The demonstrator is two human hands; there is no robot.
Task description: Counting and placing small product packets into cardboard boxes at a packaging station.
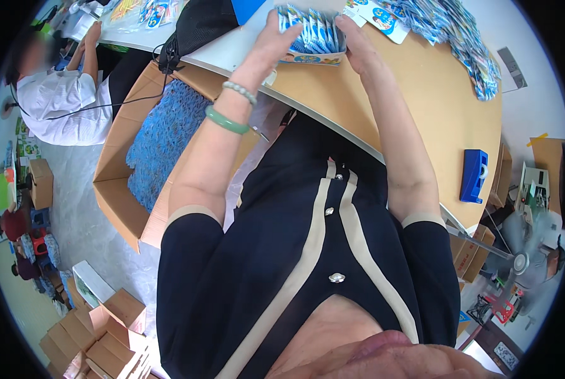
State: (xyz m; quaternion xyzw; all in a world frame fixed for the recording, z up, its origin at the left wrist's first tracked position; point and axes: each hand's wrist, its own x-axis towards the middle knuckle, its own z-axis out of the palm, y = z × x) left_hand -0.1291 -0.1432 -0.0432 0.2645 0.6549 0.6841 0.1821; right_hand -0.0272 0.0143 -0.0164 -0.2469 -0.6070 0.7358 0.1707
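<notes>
At the table's far edge stands a small open carton (313,59), blue and white, filled with upright rows of blue-and-white sachets (314,33). My left hand (275,41) grips its left side, with fingers reaching over onto the sachets. My right hand (358,45) is closed against the right side, its thumb at the upper rim. Between them the carton is held on the tabletop, slightly tilted in view. Part of its far side is cut off by the picture's top edge.
A heap of loose sachets (443,31) lies at the far right, near flat printed cards (383,22). A blue tape dispenser (474,175) sits at the table's right edge. Left of me, a large cardboard box (115,183) holds blue packets (166,142). A person in white (68,104) sits far left.
</notes>
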